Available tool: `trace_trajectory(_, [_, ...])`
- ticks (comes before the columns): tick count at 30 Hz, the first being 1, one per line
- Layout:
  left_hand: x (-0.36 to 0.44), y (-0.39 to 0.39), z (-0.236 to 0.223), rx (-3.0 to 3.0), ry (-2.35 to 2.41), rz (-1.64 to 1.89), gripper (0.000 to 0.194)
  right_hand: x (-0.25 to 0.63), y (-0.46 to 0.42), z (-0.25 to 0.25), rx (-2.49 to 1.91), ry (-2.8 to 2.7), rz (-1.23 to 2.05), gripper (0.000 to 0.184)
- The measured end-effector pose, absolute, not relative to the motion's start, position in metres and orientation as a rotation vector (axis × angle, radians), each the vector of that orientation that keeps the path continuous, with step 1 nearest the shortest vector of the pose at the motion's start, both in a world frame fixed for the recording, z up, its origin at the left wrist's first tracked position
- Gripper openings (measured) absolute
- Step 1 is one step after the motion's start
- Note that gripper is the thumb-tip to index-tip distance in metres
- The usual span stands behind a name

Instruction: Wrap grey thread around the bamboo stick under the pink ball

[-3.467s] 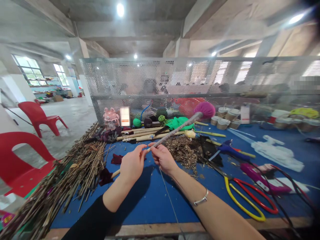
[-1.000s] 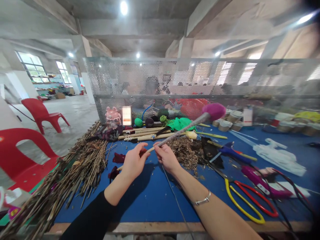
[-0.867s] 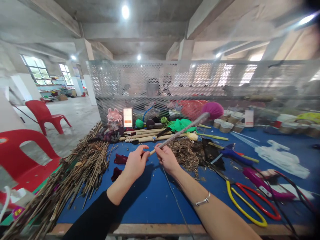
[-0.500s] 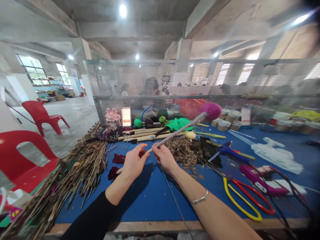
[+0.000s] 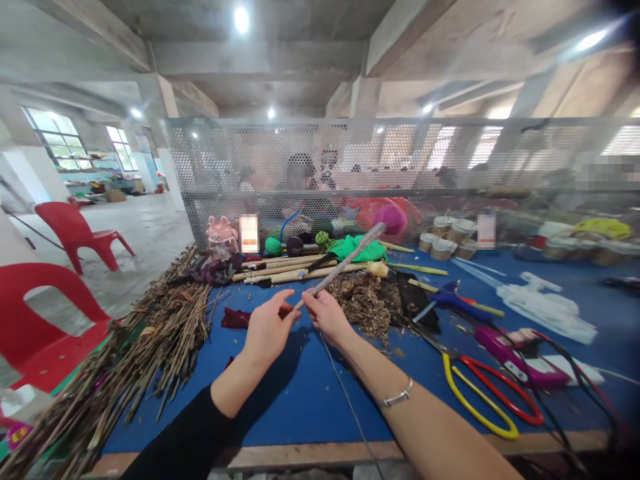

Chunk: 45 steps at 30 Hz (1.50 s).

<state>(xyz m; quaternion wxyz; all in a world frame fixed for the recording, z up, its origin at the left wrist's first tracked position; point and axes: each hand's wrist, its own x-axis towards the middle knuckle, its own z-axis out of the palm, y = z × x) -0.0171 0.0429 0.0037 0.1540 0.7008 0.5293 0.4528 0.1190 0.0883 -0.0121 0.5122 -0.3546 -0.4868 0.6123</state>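
Note:
My left hand (image 5: 269, 331) is closed around the bare lower end of a wooden stick (image 5: 345, 265). The stick slants up and away to the right, wrapped in grey, with a round magenta ball (image 5: 391, 219) at its far tip. Just above the left fingers, my right hand (image 5: 326, 313) pinches the wrapped part of the stick. A thin grey cord (image 5: 345, 387) hangs from the right fingers over the table's front edge. Dark red cloth scraps (image 5: 236, 318) lie left of my left hand, partly hidden by it.
Dry twigs (image 5: 185, 333) are heaped at the left. Brown plant bits (image 5: 367, 303) lie behind my right hand. Scissors (image 5: 493, 393) and a magenta glue gun (image 5: 517, 357) are at the right. A perforated metal screen (image 5: 425, 160) stands behind; red chairs (image 5: 55, 320) are left.
The stick has turned so that its magenta ball sits further left in view. Both hands keep their hold near the lower end. The whole view has shifted slightly.

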Motion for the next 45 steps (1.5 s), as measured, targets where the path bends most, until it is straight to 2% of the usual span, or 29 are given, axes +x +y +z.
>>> trace_trajectory(7, [-0.030, 0.050, 0.006, 1.835, 1.284, 1.178, 0.036, 0.123, 0.084, -0.006, -0.715, -1.219, 1.561, 0.038])
trace_trajectory(11, [-0.023, 0.049, -0.003, 1.982, 1.510, 1.190, 0.028, 0.116, 0.089, -0.013, -0.806, -1.198, 1.502, 0.038])
trace_trajectory(16, [-0.015, 0.047, -0.006, 2.194, 1.567, 1.342, 0.041, 0.115, 0.092, -0.014, -0.860, -1.173, 1.450, 0.039])
trace_trajectory(21, [-0.023, 0.048, 0.003, 2.011, 1.478, 1.374, 0.034, 0.122, 0.087, -0.006, -0.768, -1.195, 1.476, 0.040])
trace_trajectory(27, [-0.025, 0.051, 0.004, 1.704, 1.402, 1.253, 0.030, 0.122, 0.083, -0.001, -0.715, -1.280, 1.480, 0.037])
trace_trajectory(32, [-0.022, 0.051, 0.003, 1.996, 1.455, 1.398, 0.042, 0.122, 0.085, -0.001, -0.714, -1.283, 1.422, 0.038])
trace_trajectory(42, [-0.031, 0.045, 0.014, 2.028, 1.315, 1.203, 0.040, 0.130, 0.079, 0.009, -0.663, -1.367, 1.426, 0.038])
trace_trajectory(45, [-0.024, 0.045, 0.009, 2.081, 1.406, 1.188, 0.037, 0.127, 0.083, 0.003, -0.703, -1.342, 1.379, 0.036])
